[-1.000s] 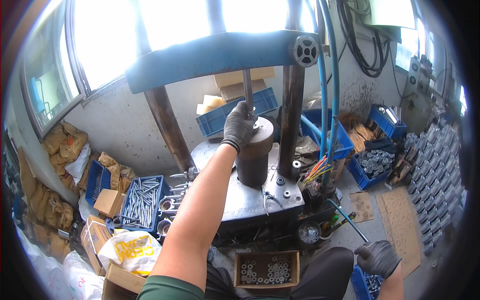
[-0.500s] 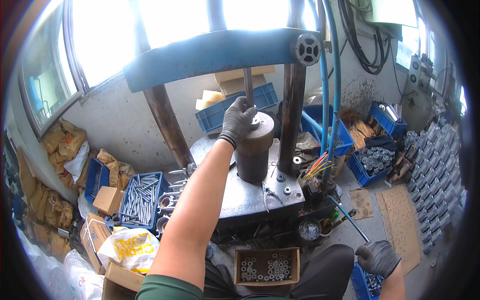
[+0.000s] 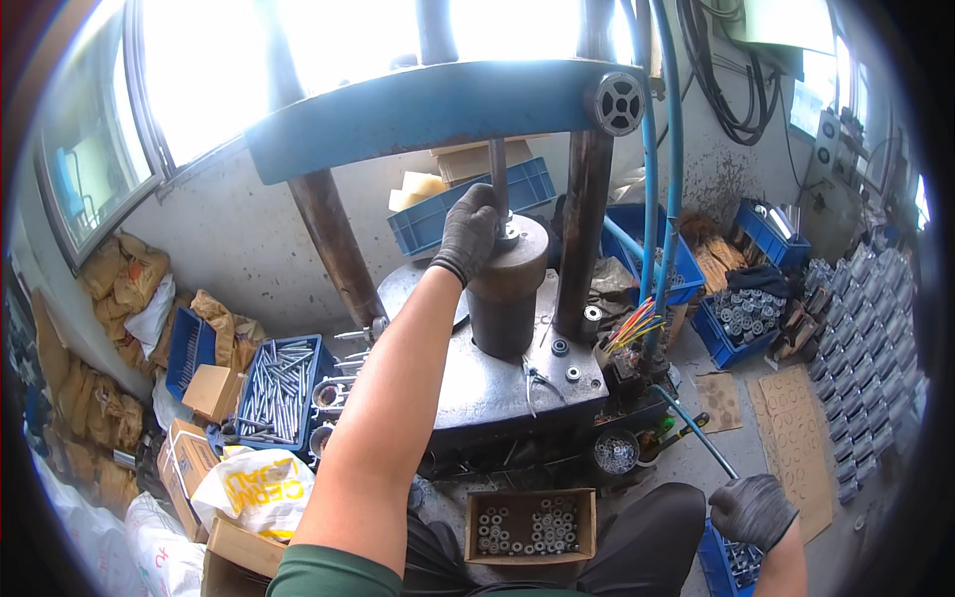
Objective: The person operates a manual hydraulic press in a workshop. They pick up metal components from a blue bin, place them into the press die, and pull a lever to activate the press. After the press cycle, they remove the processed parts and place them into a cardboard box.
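My left hand [image 3: 470,229], in a dark grey glove, is closed at the upright metal rod [image 3: 497,164] under the blue press beam [image 3: 428,99]. The rod's lower end meets a small bright ring [image 3: 511,231] on top of the thick steel cylinder [image 3: 504,308]. My fingertips are partly hidden behind the hand. The cylinder stands on the press's metal table [image 3: 468,398]. At the lower right my gloved right hand [image 3: 754,510] is wrapped round the end of a long lever [image 3: 701,438] that slants up to the press.
Pliers [image 3: 537,385] and small rings [image 3: 572,374] lie on the press table. A cardboard box of rings [image 3: 530,559] sits between my knees. To the left is a blue crate of metal shafts [image 3: 320,370]; stacked metal cylinders [image 3: 865,348] stand on the right, near blue hoses [image 3: 668,239].
My left hand has shifted slightly left and its fingers have drawn in at the rod, leaving more of the ring in sight. My right hand stays on the lever.
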Demonstrator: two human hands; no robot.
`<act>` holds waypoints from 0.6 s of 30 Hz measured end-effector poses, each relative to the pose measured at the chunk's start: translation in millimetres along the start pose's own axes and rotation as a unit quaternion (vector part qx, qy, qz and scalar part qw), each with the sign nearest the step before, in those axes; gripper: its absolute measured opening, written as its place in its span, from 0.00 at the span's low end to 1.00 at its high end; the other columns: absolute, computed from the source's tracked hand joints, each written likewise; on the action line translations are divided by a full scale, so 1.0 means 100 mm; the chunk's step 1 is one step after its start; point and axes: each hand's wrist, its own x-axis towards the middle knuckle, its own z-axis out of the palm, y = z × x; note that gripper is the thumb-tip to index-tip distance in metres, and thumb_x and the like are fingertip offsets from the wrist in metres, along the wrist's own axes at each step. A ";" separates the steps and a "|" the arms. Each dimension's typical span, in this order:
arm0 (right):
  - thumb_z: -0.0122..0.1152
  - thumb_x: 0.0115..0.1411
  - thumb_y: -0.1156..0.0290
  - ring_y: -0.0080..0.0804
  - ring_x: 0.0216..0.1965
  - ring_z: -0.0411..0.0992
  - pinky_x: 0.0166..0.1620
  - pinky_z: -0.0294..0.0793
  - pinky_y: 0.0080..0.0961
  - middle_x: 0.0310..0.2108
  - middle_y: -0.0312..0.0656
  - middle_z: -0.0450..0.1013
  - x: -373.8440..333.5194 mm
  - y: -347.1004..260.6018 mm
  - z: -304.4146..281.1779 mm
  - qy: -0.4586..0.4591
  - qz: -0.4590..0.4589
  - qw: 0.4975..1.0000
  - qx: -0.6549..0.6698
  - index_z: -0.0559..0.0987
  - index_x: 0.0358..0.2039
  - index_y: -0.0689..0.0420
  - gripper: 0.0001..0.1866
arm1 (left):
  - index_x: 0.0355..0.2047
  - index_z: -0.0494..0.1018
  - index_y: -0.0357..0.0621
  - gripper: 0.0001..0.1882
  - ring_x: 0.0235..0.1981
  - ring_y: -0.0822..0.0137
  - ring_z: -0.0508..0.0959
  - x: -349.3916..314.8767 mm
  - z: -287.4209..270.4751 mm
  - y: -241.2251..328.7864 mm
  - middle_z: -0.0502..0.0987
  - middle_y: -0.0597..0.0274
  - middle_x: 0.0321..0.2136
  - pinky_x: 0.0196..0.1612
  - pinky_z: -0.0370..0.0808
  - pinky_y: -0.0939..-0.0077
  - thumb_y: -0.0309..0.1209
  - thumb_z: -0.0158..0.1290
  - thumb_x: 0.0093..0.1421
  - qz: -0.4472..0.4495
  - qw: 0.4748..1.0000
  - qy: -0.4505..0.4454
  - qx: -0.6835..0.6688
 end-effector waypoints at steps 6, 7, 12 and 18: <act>0.60 0.57 0.64 0.53 0.32 0.82 0.38 0.82 0.48 0.32 0.49 0.82 0.11 -0.07 -0.25 0.104 0.022 0.991 0.084 0.87 0.40 0.52 0.13 | 0.48 0.76 0.40 0.20 0.39 0.68 0.76 0.06 -0.11 -0.12 0.77 0.63 0.39 0.47 0.77 0.75 0.19 0.41 0.59 -0.009 1.000 -0.026 -0.005; 0.60 0.57 0.65 0.53 0.32 0.82 0.39 0.82 0.48 0.33 0.49 0.82 0.10 -0.06 -0.25 0.094 0.019 0.992 0.080 0.87 0.40 0.52 0.13 | 0.48 0.76 0.40 0.20 0.39 0.68 0.77 0.06 -0.08 -0.10 0.77 0.63 0.39 0.47 0.77 0.75 0.19 0.41 0.59 -0.012 1.000 -0.026 -0.006; 0.61 0.56 0.69 0.53 0.32 0.82 0.39 0.82 0.47 0.36 0.49 0.83 0.05 0.04 -0.20 -0.022 -0.012 0.999 0.031 0.87 0.41 0.52 0.13 | 0.47 0.77 0.40 0.20 0.38 0.69 0.76 0.05 -0.02 -0.02 0.77 0.62 0.38 0.45 0.77 0.75 0.18 0.41 0.58 -0.038 0.999 -0.020 -0.008; 0.62 0.56 0.69 0.53 0.31 0.82 0.35 0.81 0.49 0.31 0.49 0.82 0.07 0.09 -0.16 0.054 -0.020 0.996 0.066 0.86 0.40 0.51 0.12 | 0.45 0.77 0.40 0.17 0.35 0.69 0.76 0.03 -0.02 -0.02 0.76 0.62 0.35 0.43 0.77 0.74 0.19 0.42 0.59 -0.033 0.999 -0.016 0.003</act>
